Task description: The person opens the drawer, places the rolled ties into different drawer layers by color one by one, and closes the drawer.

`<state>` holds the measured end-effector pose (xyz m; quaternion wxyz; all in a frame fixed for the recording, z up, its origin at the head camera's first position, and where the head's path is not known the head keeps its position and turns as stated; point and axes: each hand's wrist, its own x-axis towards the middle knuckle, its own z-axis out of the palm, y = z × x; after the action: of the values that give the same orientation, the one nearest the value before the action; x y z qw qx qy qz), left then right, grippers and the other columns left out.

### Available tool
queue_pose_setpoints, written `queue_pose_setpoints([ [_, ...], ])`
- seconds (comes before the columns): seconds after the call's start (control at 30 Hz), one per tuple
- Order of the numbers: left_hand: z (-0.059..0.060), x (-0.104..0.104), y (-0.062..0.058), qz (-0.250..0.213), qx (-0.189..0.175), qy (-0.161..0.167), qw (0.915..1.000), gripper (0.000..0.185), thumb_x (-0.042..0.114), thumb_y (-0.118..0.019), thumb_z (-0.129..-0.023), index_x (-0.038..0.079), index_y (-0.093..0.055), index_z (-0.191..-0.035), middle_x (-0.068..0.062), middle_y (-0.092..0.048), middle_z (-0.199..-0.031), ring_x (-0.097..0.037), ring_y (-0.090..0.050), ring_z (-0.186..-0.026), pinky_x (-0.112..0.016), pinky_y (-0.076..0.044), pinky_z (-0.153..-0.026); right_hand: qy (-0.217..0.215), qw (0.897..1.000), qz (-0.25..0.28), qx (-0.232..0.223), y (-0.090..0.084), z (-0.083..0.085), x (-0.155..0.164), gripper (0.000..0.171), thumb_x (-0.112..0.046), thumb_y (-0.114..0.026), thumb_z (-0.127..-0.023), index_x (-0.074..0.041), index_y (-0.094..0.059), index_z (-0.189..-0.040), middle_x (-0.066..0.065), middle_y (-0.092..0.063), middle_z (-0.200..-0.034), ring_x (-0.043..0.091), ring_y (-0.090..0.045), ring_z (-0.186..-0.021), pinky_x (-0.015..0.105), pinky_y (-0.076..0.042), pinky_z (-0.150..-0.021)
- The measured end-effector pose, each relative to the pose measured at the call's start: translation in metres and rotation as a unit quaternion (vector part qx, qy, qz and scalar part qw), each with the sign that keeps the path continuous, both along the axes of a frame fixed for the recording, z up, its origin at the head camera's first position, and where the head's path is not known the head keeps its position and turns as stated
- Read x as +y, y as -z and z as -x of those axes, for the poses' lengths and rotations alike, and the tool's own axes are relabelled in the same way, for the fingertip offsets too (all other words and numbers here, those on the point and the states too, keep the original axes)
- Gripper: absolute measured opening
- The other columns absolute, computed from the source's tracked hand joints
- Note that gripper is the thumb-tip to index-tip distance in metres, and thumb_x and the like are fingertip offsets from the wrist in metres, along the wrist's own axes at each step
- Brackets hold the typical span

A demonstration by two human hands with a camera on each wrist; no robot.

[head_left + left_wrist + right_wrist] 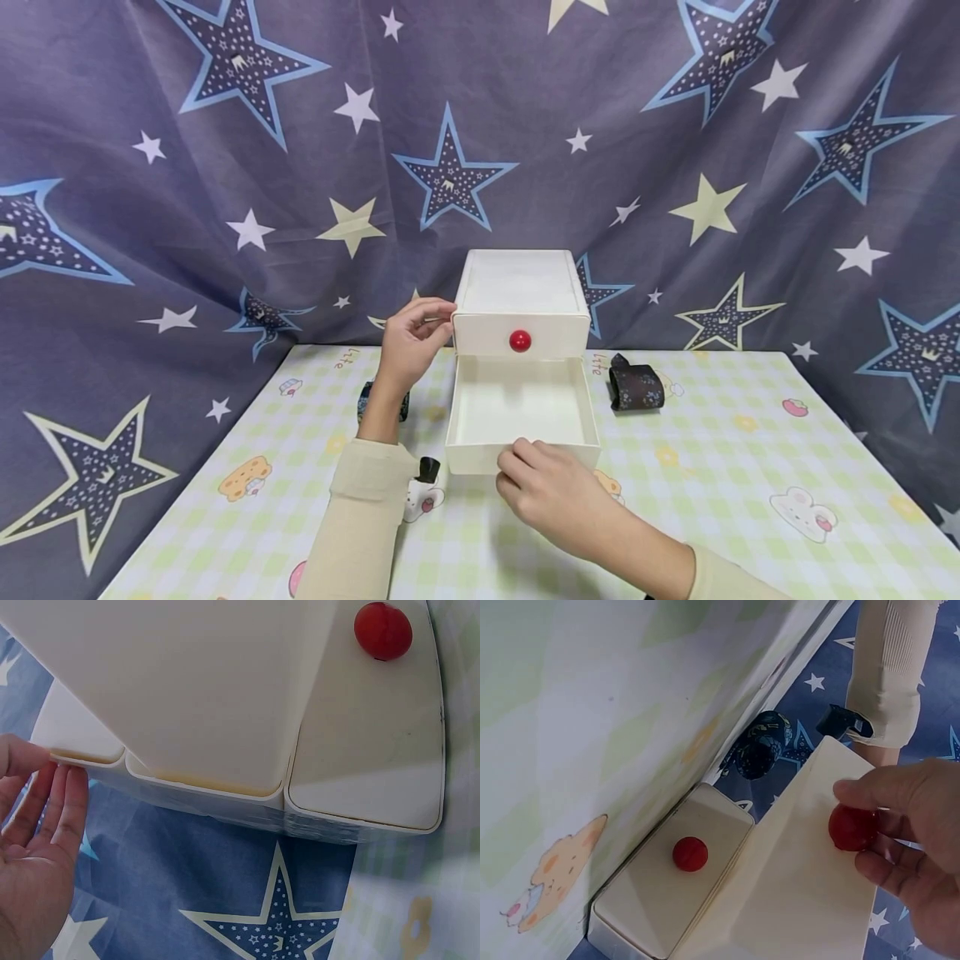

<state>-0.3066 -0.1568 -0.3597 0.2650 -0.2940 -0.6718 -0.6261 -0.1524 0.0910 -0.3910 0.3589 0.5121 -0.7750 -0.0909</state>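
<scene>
- Already the lower drawer (521,417) of the white box (520,287) stood pulled out on the table (750,467).
- Your right hand (551,492) pinched its red knob (853,827); pulling straight suited.
- Your left hand (408,337), fingers relaxed, steadied the box's side.

We see a small drawer cabinet (519,287) of cream-white plastic, smooth, with a soft half-gloss; in the left wrist view its walls (225,682) reflect a little light. The knob of the closed upper drawer (520,340) is red, round and glossy, like polished plastic. The pulled-out lower drawer (521,408) is of the same smooth plastic, a bit matt inside. The table cover (750,467) looks like a printed, slightly shiny sheet with green checks. Behind, at 12 o'clock, the star backdrop (225,167) is matt woven cloth with creases. The two dark rolls (636,387) seem patterned cloth. The sleeve (360,517) is beige ribbed knit.
</scene>
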Motion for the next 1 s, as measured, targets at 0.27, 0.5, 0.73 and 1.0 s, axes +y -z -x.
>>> queue_pose_setpoints([
  [0.27, -0.001, -0.001, 0.0, 0.003, -0.005, -0.006, 1.0, 0.022, -0.014, -0.069, -0.089, -0.011, -0.072, -0.111, -0.023, -0.065, -0.117, -0.016, -0.068, -0.099, -0.029, -0.059, -0.09, -0.019, 0.999, 0.028, -0.01, -0.008, -0.001, 0.0, 0.028, -0.013, -0.044, -0.101, -0.011, -0.071, -0.095, -0.001, -0.061, -0.089, 0.019, -0.051, -0.079, 0.026, -0.043, -0.065],
  [0.5, -0.001, 0.0, 0.0, 0.004, -0.013, -0.009, 0.9999, 0.022, -0.012, -0.069, -0.09, -0.01, -0.072, -0.112, -0.022, -0.065, -0.117, -0.016, -0.068, -0.099, -0.03, -0.059, -0.09, -0.025, 0.997, 0.078, -0.011, -0.017, 0.002, 0.01, 0.014, -0.023, -0.07, -0.088, -0.012, -0.069, -0.097, -0.001, -0.062, -0.088, 0.02, -0.054, -0.079, 0.029, -0.046, -0.068],
  [0.73, 0.0, -0.001, 0.0, 0.004, -0.009, -0.01, 0.9999, 0.023, -0.015, -0.069, -0.088, -0.01, -0.073, -0.111, -0.021, -0.065, -0.116, -0.016, -0.069, -0.098, -0.031, -0.06, -0.089, -0.009, 0.992, 0.113, -0.046, -0.025, 0.009, 0.023, 0.017, -0.026, -0.076, -0.088, -0.013, -0.069, -0.098, -0.001, -0.06, -0.088, 0.02, -0.055, -0.081, 0.032, -0.046, -0.067],
  [1.0, 0.001, 0.0, 0.0, -0.001, -0.006, -0.005, 1.0, 0.023, -0.015, -0.069, -0.088, -0.011, -0.072, -0.11, -0.022, -0.065, -0.116, -0.015, -0.069, -0.098, -0.029, -0.059, -0.088, 0.02, 0.988, 0.14, -0.064, -0.037, 0.022, 0.047, 0.021, -0.024, -0.074, -0.088, -0.009, -0.071, -0.102, 0.003, -0.066, -0.094, 0.024, -0.057, -0.084, 0.036, -0.047, -0.068],
])
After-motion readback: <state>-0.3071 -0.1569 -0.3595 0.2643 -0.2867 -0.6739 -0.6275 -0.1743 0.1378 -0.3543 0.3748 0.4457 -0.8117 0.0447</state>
